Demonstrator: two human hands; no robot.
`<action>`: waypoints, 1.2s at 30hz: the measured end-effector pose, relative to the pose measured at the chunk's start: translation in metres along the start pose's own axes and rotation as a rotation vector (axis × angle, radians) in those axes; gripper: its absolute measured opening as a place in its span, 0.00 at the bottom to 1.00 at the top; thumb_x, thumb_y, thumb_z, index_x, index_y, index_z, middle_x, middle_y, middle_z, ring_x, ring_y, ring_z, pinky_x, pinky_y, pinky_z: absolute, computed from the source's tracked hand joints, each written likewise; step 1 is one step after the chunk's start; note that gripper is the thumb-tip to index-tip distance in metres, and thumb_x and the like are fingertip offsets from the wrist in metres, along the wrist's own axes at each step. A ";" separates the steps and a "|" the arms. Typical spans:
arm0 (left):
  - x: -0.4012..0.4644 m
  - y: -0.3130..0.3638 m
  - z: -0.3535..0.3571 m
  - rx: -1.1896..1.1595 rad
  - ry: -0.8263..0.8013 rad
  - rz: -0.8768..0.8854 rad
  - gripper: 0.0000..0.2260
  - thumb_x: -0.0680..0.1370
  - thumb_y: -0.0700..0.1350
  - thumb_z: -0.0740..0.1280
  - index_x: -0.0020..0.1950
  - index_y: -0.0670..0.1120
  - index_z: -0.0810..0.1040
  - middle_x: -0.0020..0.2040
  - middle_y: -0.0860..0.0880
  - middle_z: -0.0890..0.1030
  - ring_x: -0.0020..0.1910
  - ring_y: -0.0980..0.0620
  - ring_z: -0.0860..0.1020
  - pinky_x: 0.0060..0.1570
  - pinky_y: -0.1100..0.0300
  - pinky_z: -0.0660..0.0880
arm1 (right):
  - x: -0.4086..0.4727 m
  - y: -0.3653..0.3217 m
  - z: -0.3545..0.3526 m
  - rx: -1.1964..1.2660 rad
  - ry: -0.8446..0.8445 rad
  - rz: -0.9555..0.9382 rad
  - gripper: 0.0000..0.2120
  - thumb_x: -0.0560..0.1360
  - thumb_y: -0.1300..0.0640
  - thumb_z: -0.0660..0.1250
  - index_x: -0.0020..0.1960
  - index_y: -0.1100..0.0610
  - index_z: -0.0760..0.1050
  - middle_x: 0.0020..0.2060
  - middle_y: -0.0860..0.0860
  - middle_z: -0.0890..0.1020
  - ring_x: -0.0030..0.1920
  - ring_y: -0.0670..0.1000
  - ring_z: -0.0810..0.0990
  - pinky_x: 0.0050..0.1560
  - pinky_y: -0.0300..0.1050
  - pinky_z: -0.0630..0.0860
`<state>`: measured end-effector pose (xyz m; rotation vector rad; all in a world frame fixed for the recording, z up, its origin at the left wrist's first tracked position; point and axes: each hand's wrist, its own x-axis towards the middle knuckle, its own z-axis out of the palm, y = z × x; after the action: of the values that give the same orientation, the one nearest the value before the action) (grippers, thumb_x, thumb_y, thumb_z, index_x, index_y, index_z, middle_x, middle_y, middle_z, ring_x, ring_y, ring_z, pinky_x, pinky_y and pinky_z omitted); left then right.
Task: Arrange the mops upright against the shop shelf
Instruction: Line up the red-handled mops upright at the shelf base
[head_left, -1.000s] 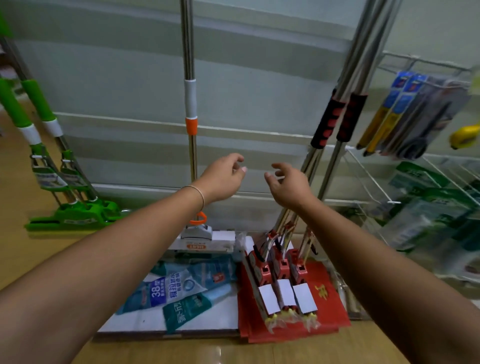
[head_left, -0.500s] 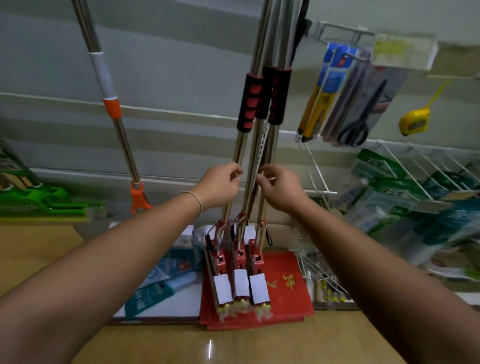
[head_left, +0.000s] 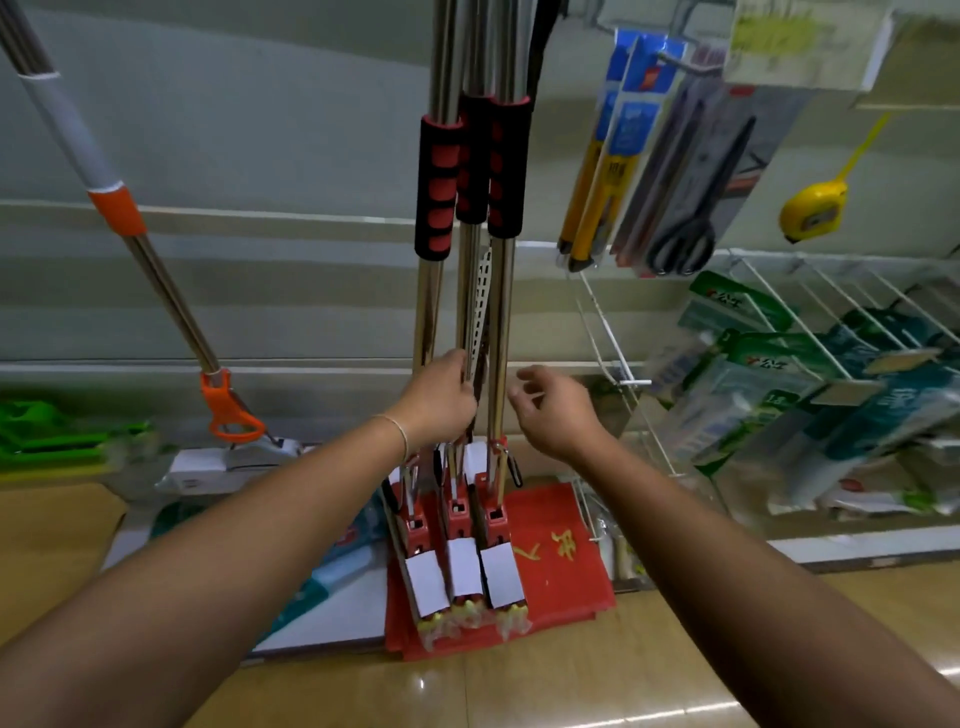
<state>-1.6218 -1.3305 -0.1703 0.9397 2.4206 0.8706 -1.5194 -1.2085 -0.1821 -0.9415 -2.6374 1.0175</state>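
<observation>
Three steel mops with red-and-black foam grips (head_left: 470, 171) stand close together, upright against the grey shop shelf (head_left: 260, 130). Their red heads (head_left: 462, 540) rest on a red mat (head_left: 561, 566). My left hand (head_left: 441, 402) grips the poles of the left and middle mops low down. My right hand (head_left: 553, 410) hovers just right of the rightmost pole, fingers loosely curled, holding nothing. A fourth mop with an orange collar (head_left: 117, 208) leans to the left, its orange lever (head_left: 228, 410) above a white head.
Green mops (head_left: 57, 434) lie at far left. Hanging knives and scissors (head_left: 670, 171), a yellow tape measure (head_left: 813, 208) and a wire rack of green packets (head_left: 779, 374) fill the right. Packets lie on a white board (head_left: 337, 608) on the wooden floor.
The view swung right, bringing the three red mops to the centre. My left hand closed on their poles. My right hand came off the rightmost pole and opened slightly.
</observation>
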 end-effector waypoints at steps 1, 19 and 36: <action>0.004 -0.002 0.004 -0.006 -0.010 -0.014 0.24 0.81 0.41 0.58 0.77 0.43 0.58 0.74 0.42 0.67 0.72 0.43 0.67 0.68 0.53 0.65 | 0.002 0.002 0.003 -0.010 -0.001 0.004 0.20 0.80 0.50 0.64 0.70 0.55 0.72 0.63 0.54 0.79 0.59 0.51 0.79 0.59 0.47 0.78; 0.020 -0.008 0.029 -0.101 0.070 -0.261 0.14 0.80 0.38 0.56 0.62 0.40 0.75 0.61 0.41 0.77 0.62 0.42 0.74 0.58 0.60 0.70 | 0.074 0.048 0.049 0.255 -0.223 0.008 0.31 0.76 0.67 0.65 0.75 0.47 0.62 0.54 0.48 0.80 0.37 0.38 0.77 0.29 0.26 0.73; 0.027 -0.063 0.045 -0.464 0.254 -0.396 0.28 0.75 0.50 0.71 0.71 0.52 0.64 0.64 0.50 0.75 0.62 0.49 0.74 0.62 0.52 0.72 | 0.084 0.072 0.063 0.395 -0.283 0.003 0.17 0.79 0.69 0.59 0.55 0.51 0.80 0.46 0.48 0.84 0.45 0.47 0.84 0.41 0.39 0.82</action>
<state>-1.6443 -1.3294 -0.2494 0.1800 2.3211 1.3700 -1.5726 -1.1512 -0.2826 -0.7574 -2.4905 1.7019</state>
